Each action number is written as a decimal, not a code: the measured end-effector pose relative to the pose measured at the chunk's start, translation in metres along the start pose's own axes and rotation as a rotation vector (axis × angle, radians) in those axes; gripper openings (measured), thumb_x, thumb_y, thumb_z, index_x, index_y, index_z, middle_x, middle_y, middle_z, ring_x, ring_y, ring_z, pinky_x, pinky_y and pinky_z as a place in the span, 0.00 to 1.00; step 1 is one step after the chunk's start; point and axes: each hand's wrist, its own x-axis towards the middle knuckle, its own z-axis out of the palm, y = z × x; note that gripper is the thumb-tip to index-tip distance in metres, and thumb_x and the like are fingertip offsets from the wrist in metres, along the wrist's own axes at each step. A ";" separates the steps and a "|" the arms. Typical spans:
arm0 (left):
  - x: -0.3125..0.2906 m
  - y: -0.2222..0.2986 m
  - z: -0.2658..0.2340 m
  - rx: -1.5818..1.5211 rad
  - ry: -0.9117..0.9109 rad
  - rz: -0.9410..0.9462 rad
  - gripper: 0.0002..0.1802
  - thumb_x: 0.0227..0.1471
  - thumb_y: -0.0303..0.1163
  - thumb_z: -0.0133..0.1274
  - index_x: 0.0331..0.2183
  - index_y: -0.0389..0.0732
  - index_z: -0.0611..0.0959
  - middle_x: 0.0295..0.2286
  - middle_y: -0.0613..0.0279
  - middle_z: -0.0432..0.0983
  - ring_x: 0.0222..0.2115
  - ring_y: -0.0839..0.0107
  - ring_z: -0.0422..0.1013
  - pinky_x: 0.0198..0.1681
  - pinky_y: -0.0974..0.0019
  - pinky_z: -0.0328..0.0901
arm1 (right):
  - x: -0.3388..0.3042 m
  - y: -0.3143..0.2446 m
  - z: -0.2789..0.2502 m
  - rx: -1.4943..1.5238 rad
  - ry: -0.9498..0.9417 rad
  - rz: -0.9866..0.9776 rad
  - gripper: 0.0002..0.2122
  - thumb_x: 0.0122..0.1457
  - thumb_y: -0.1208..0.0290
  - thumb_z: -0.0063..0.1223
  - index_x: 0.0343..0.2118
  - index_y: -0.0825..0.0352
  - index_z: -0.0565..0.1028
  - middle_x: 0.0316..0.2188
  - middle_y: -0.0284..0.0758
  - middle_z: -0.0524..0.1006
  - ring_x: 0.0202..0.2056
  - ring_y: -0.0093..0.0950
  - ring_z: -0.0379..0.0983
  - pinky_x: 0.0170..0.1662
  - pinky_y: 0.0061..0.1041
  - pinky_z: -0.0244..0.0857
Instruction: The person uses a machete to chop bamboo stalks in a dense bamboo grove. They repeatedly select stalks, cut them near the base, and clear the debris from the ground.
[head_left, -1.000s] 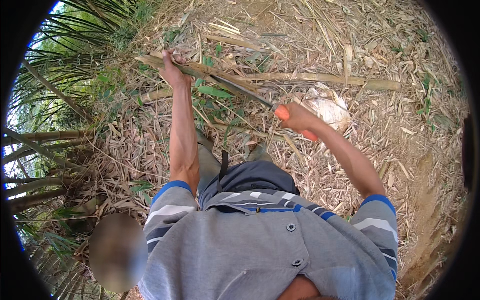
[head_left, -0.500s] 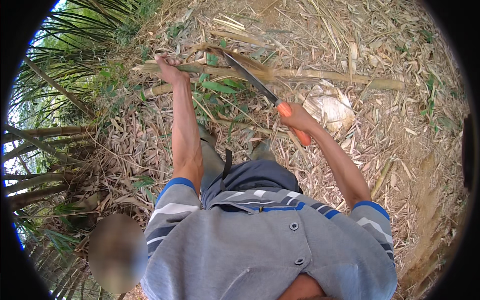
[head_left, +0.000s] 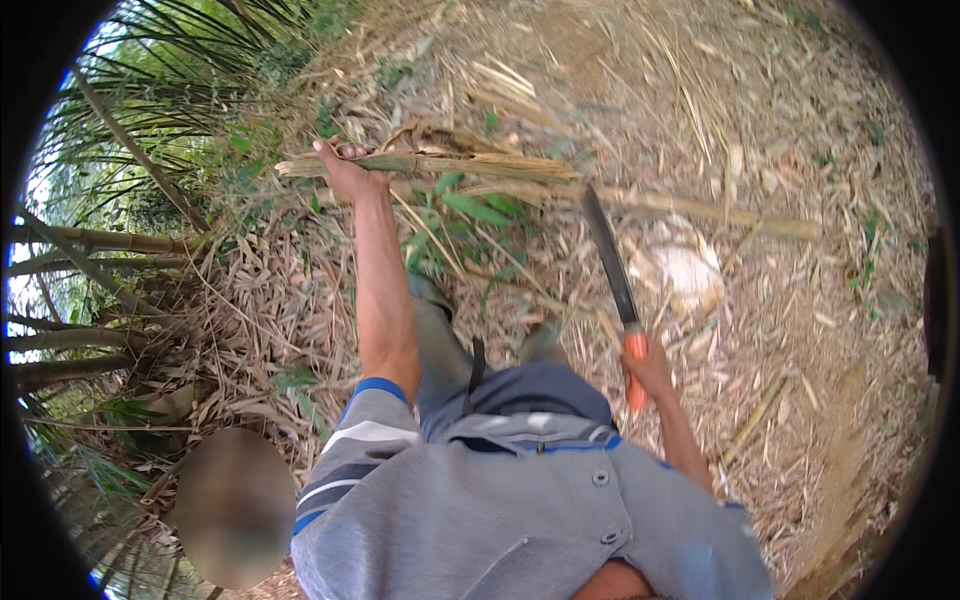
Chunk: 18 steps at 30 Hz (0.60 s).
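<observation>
The hands (head_left: 350, 176) (head_left: 654, 370) partly hide the stick (head_left: 500, 165) and orange handle (head_left: 636, 345), while the lower edge crops the shirt (head_left: 470, 530)

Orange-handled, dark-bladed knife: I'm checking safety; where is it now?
In the head view, the knife is right of centre, in the right hand, its blade left of the rough, whitish block.

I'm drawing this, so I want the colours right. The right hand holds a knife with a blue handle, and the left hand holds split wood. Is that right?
Not quite: the handle is orange, not blue, as the head view shows. The right hand does hold the knife, and the left hand holds split wood.
</observation>
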 end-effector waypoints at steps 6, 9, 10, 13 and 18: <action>0.202 0.187 0.096 0.811 -0.061 0.669 0.46 0.51 0.53 0.45 0.59 0.41 0.42 0.58 0.46 0.42 0.58 0.51 0.44 0.59 0.50 0.47 | -0.016 0.021 0.026 0.271 0.184 0.142 0.05 0.43 0.79 0.51 0.24 0.69 0.68 0.13 0.32 0.68 0.12 0.23 0.65 0.15 0.24 0.60; 0.174 0.155 0.006 1.285 -0.067 0.630 0.43 0.50 0.48 0.50 0.58 0.38 0.50 0.58 0.45 0.43 0.58 0.51 0.47 0.58 0.54 0.49 | -0.030 0.035 0.055 0.448 0.271 0.276 0.06 0.42 0.79 0.51 0.25 0.69 0.67 0.13 0.33 0.67 0.12 0.25 0.65 0.15 0.25 0.61; 0.122 0.146 -0.011 1.373 -0.149 0.494 0.40 0.51 0.45 0.50 0.57 0.37 0.54 0.56 0.43 0.49 0.56 0.51 0.51 0.57 0.53 0.51 | -0.023 0.044 0.052 0.433 0.277 0.290 0.06 0.42 0.79 0.51 0.25 0.69 0.68 0.13 0.33 0.67 0.12 0.25 0.65 0.15 0.24 0.62; 0.016 0.156 -0.050 1.231 -0.154 0.500 0.33 0.51 0.38 0.51 0.55 0.37 0.60 0.44 0.51 0.66 0.45 0.64 0.64 0.46 0.59 0.63 | 0.009 0.066 0.060 0.386 0.254 0.310 0.08 0.41 0.79 0.51 0.26 0.69 0.68 0.14 0.34 0.68 0.12 0.26 0.66 0.16 0.25 0.62; -0.081 0.278 0.010 1.039 -0.339 1.677 0.14 0.56 0.32 0.40 0.38 0.31 0.73 0.24 0.56 0.73 0.25 0.68 0.71 0.27 0.70 0.70 | 0.030 0.105 0.047 0.084 0.165 0.400 0.06 0.41 0.75 0.55 0.24 0.69 0.72 0.16 0.35 0.72 0.16 0.26 0.69 0.20 0.25 0.63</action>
